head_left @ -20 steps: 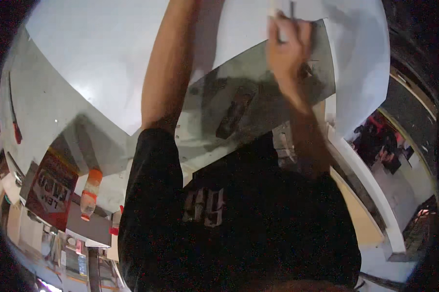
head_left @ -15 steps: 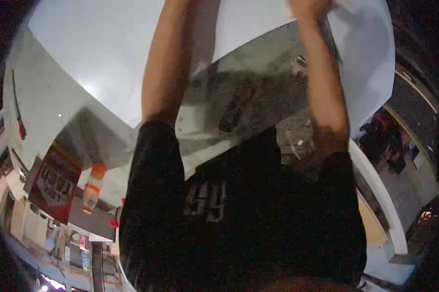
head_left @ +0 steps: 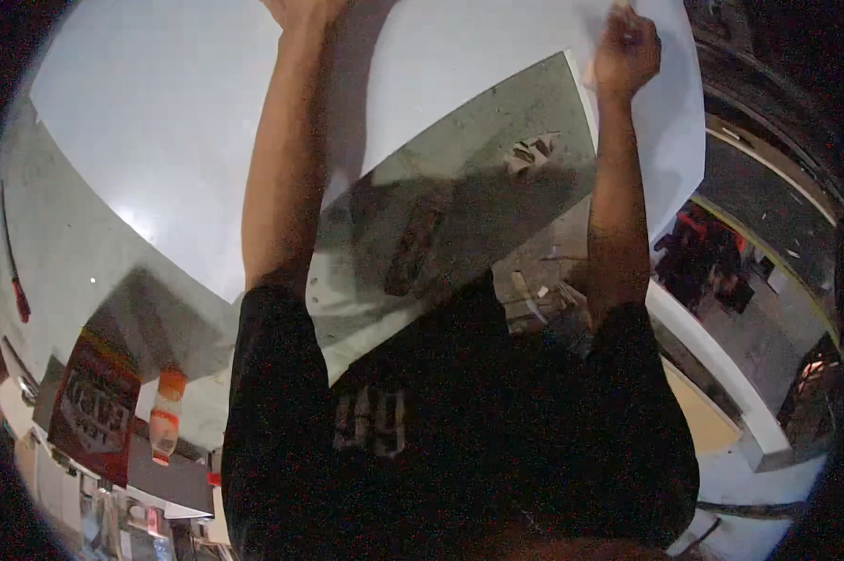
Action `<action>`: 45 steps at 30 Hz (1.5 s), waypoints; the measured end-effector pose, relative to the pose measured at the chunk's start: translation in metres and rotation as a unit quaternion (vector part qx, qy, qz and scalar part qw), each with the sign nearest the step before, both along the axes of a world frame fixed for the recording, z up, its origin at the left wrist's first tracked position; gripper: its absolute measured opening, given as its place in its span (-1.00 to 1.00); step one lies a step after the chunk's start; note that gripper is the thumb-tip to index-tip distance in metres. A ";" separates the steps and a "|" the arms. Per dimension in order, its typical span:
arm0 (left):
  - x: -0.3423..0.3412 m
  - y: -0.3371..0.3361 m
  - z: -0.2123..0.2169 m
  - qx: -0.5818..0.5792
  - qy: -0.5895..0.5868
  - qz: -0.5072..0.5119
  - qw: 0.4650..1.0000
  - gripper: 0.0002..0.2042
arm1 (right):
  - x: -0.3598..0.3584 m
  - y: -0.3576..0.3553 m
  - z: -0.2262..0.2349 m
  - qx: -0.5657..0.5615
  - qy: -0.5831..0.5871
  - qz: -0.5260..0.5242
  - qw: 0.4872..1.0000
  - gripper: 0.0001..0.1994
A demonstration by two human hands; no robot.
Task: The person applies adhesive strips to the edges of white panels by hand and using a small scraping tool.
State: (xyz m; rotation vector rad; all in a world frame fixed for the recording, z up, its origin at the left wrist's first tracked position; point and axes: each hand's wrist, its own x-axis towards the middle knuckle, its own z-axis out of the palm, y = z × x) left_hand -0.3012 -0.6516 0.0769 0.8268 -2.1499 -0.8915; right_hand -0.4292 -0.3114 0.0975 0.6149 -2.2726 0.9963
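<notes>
Grey surface (head_left: 478,126) showed below the right hand (head_left: 628,56), curled over the sheet (head_left: 469,47), contents unclear; I couldn't tell the left hand's (head_left: 305,11) state, and judged steadying the sheet wise.

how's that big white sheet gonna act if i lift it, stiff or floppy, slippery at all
The white sheet would probably flex when lifted, since it looks thin-edged for its breadth. It may feel slippery, as its smooth surface throws back a bright glare.
</notes>
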 end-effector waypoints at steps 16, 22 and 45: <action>0.002 0.001 0.003 0.012 0.013 -0.007 1.000 -0.53 | -0.014 -0.021 0.008 0.124 0.038 -0.074 0.989 -0.83; -0.002 0.008 0.010 0.013 0.018 -0.015 1.000 -0.52 | 0.077 -0.056 -0.034 0.077 0.098 -0.011 0.992 -0.73; 0.308 0.035 0.008 -0.115 -0.127 0.226 0.959 -0.38 | 0.225 -0.127 -0.009 0.163 -0.004 0.104 0.981 -0.79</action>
